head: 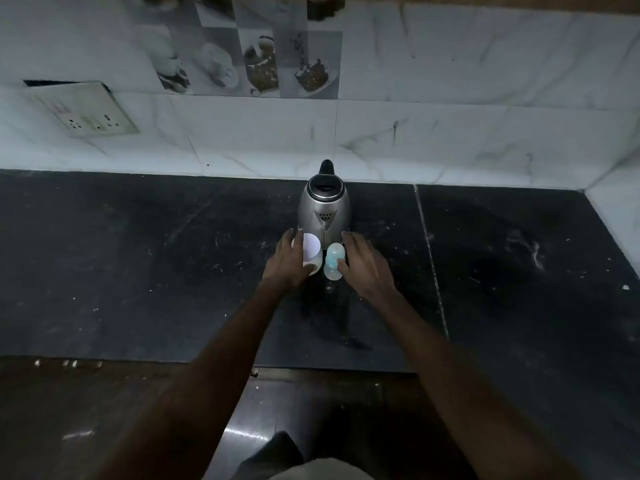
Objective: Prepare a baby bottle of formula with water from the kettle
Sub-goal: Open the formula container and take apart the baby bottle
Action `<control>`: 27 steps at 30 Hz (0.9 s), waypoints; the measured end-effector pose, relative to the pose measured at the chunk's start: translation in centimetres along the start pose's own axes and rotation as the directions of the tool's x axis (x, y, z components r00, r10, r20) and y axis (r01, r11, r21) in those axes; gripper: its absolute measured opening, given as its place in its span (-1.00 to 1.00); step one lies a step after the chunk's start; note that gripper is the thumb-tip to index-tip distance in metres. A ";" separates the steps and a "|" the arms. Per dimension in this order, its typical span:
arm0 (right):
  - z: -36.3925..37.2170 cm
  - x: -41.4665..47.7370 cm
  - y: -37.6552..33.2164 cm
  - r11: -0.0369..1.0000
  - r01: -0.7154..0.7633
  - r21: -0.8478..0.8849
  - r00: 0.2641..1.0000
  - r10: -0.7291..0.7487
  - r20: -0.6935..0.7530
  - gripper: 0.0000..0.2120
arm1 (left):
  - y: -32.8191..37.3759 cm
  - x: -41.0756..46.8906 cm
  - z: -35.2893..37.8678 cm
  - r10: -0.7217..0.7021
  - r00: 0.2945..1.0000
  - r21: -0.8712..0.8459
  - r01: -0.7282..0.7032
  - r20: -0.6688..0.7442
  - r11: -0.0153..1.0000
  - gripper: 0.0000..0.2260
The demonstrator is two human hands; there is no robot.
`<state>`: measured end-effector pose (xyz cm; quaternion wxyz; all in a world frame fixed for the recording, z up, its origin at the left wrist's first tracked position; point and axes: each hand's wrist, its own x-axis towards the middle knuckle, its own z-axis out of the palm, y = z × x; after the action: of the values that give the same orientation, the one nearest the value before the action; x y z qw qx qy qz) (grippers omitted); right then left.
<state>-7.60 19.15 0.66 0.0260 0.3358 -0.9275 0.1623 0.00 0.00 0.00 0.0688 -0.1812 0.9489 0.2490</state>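
A black stone countertop (pixel 138 254) carries a rounded stainless-steel kettle with a black lid (pixel 324 209), and a person reaches to its foot.
The kettle stands upright just beyond both grips, its spout facing the person. The left hand (pixel 289 259) grasps a white cylindrical plastic container (pixel 310 251), fingers curled round its far side and thumb at its near edge. Just right of that grip, between the two hands and in front of the kettle, sits a small translucent baby bottle with a pale blue cap (pixel 334 263). The right hand (pixel 363 265) is unclenched, fingers spread, its thumb touching the bottle's right side.
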 end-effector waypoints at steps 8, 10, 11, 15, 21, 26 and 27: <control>0.7 0.7 -1.3 0.983 0.182 0.000 0.982 -0.182 -0.043 -0.56 | 0.4 1.8 0.8 -0.088 0.995 -0.081 0.084 -0.043 0.993 -0.30; 1.4 0.8 -1.8 0.974 0.225 0.014 0.973 -0.224 -0.056 -0.58 | 0.1 2.0 0.7 -0.097 0.994 -0.110 0.092 -0.043 0.990 -0.31; 1.7 0.9 -2.0 0.973 0.229 0.036 0.972 -0.227 -0.059 -0.57 | 0.0 2.0 0.6 -0.099 0.994 -0.122 0.093 -0.042 0.988 -0.30; 2.9 0.6 -2.8 0.975 0.184 0.123 0.982 -0.178 -0.054 -0.56 | -0.7 1.2 0.0 -0.064 0.998 -0.107 0.061 -0.023 0.992 -0.30; 4.7 -2.1 -4.4 0.962 0.135 0.237 0.991 -0.128 -0.047 -0.49 | -2.4 -1.5 -0.5 -0.022 0.999 -0.098 0.027 0.048 0.995 -0.27; 5.1 -4.9 -5.7 0.931 0.003 0.366 1.000 -0.006 0.007 -0.44 | -3.1 -3.7 -0.4 0.023 0.995 -0.092 -0.014 0.101 0.996 -0.27; 5.5 -5.4 -5.7 0.923 -0.021 0.385 0.999 0.007 0.036 -0.43 | -3.3 -4.2 -0.2 0.034 0.994 -0.092 -0.024 0.106 0.995 -0.27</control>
<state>0.51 16.55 -3.74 -0.0575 0.3305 -0.8803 0.3356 5.13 -1.50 -0.41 0.1077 -0.1568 0.9341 0.3021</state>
